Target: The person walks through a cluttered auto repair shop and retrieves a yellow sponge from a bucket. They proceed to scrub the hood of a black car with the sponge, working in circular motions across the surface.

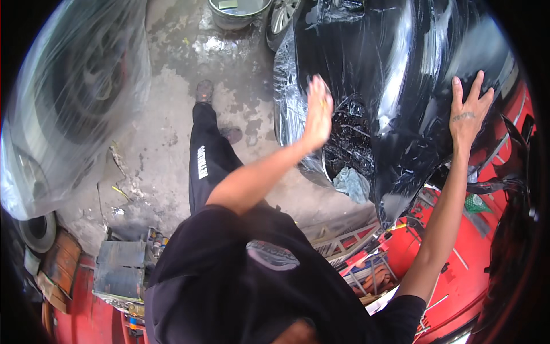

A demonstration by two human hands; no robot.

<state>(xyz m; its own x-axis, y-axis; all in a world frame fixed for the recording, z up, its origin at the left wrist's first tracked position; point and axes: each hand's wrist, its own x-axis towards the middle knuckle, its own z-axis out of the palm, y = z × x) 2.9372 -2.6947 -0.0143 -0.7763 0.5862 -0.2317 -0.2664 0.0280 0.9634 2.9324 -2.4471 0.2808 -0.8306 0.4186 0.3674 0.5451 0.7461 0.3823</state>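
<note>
My left hand [320,114], blurred, is raised over the near left side of a glossy black car body [348,56] with pale, wet-looking streaks. Its fingers are close together; something small and greyish shows along them, but whether it is held is unclear. Spread fingers mark my right hand [468,116], palm down on the black surface farther right, with nothing seen in it. Between the hands, a dark opening [352,129] in the bodywork shows crinkled black material. A blue-grey cloth [352,185] hangs at its lower edge.
A bucket of liquid [240,19] stands on the wet concrete floor near a car wheel [282,17]. Translucent plastic sheeting [129,51] covers another vehicle at left. A worn metal stand [120,266] is at lower left. Red panels and a rack of tools [374,275] lie lower right.
</note>
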